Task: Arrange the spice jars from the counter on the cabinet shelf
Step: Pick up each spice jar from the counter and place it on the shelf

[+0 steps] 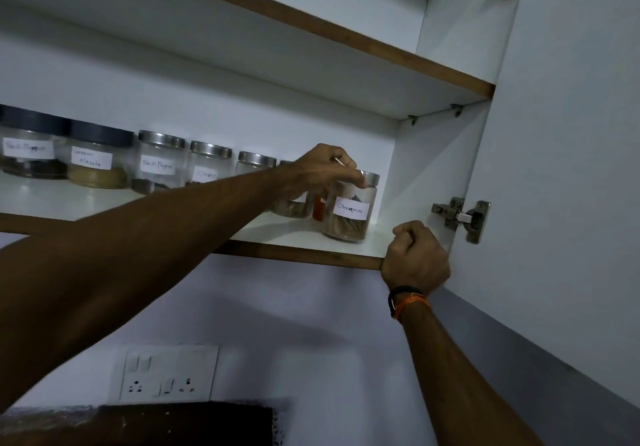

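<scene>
**Cinnamon jar at the right end of the shelf**

Left hand (323, 171) reaches in, fingers curled over the steel lid of the cinnamon jar (349, 211), gripping it from above. Jar stands upright on the cabinet shelf (301, 234), rightmost of a row of labelled jars (159, 161). Right hand (414, 256) is fisted at the shelf's front corner; whether it grips the edge is unclear. Cabinet door (571, 168) open.
</scene>
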